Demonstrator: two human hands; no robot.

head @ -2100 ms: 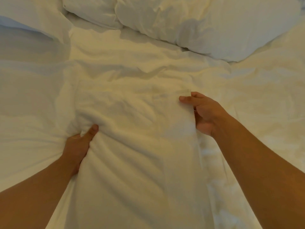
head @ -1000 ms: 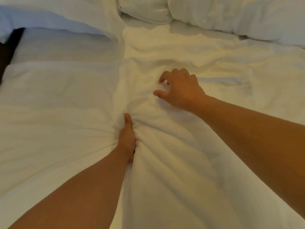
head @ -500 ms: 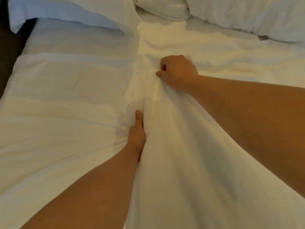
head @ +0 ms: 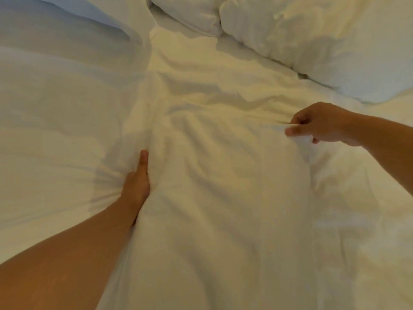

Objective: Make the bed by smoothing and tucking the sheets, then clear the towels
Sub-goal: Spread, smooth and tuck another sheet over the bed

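Note:
A white bunched sheet [head: 223,186] runs down the middle of the bed, raised in a wide fold between my hands. My left hand [head: 137,184] grips its left side, thumb lying up along the fold and fingers buried under the cloth. My right hand [head: 321,126] pinches the sheet's right edge between thumb and fingers, lifting a small corner. A flatter white sheet [head: 55,135] covers the mattress to the left. No towel can be told apart from the bedding.
Two white pillows [head: 312,41] lie at the top right, another pillow or duvet fold [head: 73,23] at the top left. Wrinkled bedding [head: 362,220] spreads to the right.
My right hand has moved from the middle of the fold, near my left hand, out to the right edge and now pinches it. My left hand keeps its grip. The view shifted right.

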